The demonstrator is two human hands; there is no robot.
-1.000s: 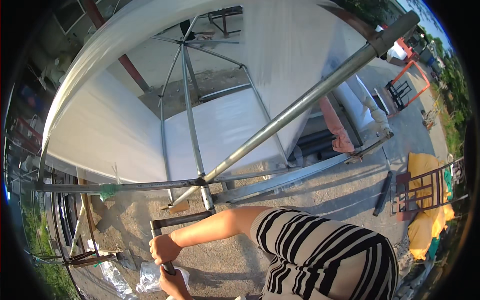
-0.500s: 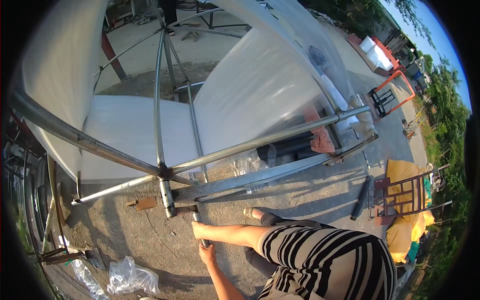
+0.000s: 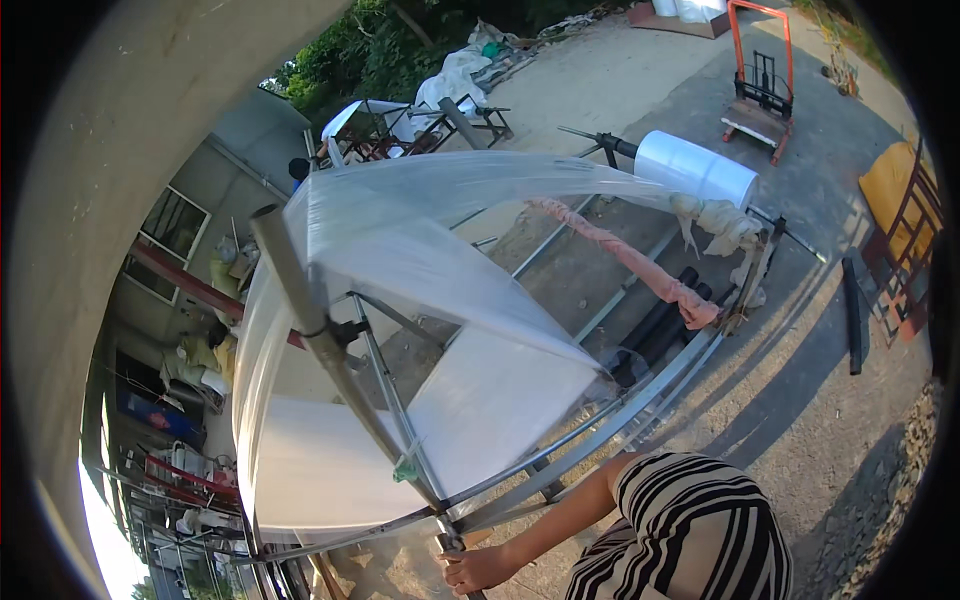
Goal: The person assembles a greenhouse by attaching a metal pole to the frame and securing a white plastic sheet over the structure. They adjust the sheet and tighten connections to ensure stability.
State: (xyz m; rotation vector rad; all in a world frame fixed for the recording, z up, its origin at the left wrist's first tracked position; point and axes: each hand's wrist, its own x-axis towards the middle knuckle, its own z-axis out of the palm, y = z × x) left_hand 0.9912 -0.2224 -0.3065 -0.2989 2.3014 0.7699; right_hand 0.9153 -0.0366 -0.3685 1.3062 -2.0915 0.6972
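Near the bottom edge, my right hand [image 3: 482,569] is closed around a short metal tube [image 3: 450,542] at the lower corner of a metal pipe frame [image 3: 390,438]. The striped sleeve of that arm shows at the lower right. My left hand is out of sight. Clear plastic film [image 3: 400,200] is stretched over the frame in a wide curved sheet. A broad white sheet [image 3: 490,400] hangs inside the frame. A green tie [image 3: 404,469] is knotted on one pipe close above my hand.
A white film roll [image 3: 697,168] sits on a rod at the far side. Pink twisted wrap [image 3: 630,258] runs toward black tubes [image 3: 665,325]. An orange-framed hand lift [image 3: 762,90] stands beyond, and a dark tube [image 3: 853,315] lies on the ground at right.
The view has swung upward and the frame's lower corner sits lower in the picture. Both hands were on the metal tube; now only my right hand shows, still gripping it.
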